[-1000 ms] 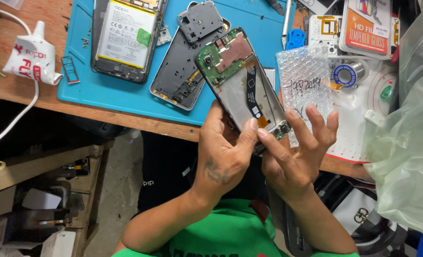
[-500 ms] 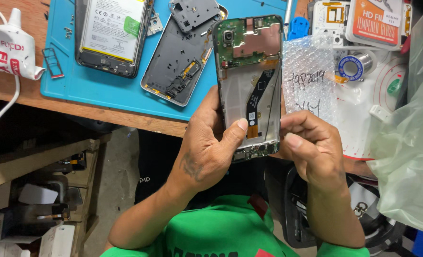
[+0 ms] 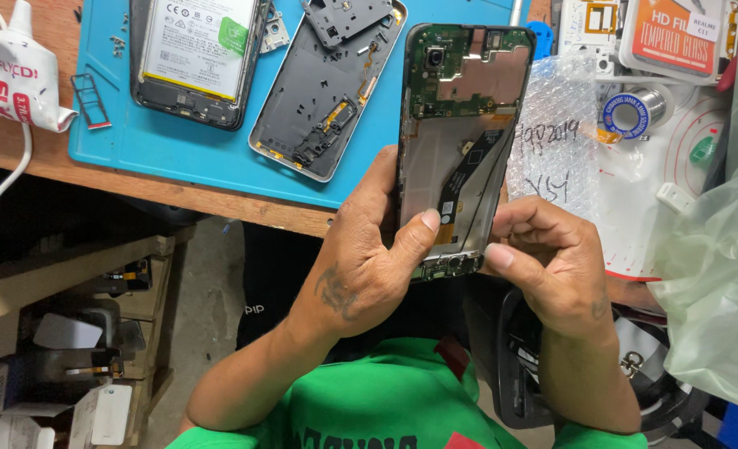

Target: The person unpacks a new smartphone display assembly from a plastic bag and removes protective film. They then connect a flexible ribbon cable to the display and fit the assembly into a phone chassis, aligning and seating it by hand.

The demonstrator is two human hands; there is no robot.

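Opened phone (image 3: 460, 141), back removed, green circuit board at top, black flex cable across the empty battery bay; held upright above the bench edge. Left hand (image 3: 365, 266) grasps its left side, thumb pressed on the lower bay. Right hand (image 3: 552, 266) pinches the lower right corner. Behind: blue mat (image 3: 111, 125) carrying a second phone with battery (image 3: 199, 58) and a grey back cover (image 3: 323, 91); bubble wrap (image 3: 556, 137) just right

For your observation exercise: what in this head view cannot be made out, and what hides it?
- Opened phone: its lower left edge is covered by the left hand, its lower right corner by the right hand.
- Second phone with battery: top cut off by the frame edge.
- Screws on the blue mat: too small to count.
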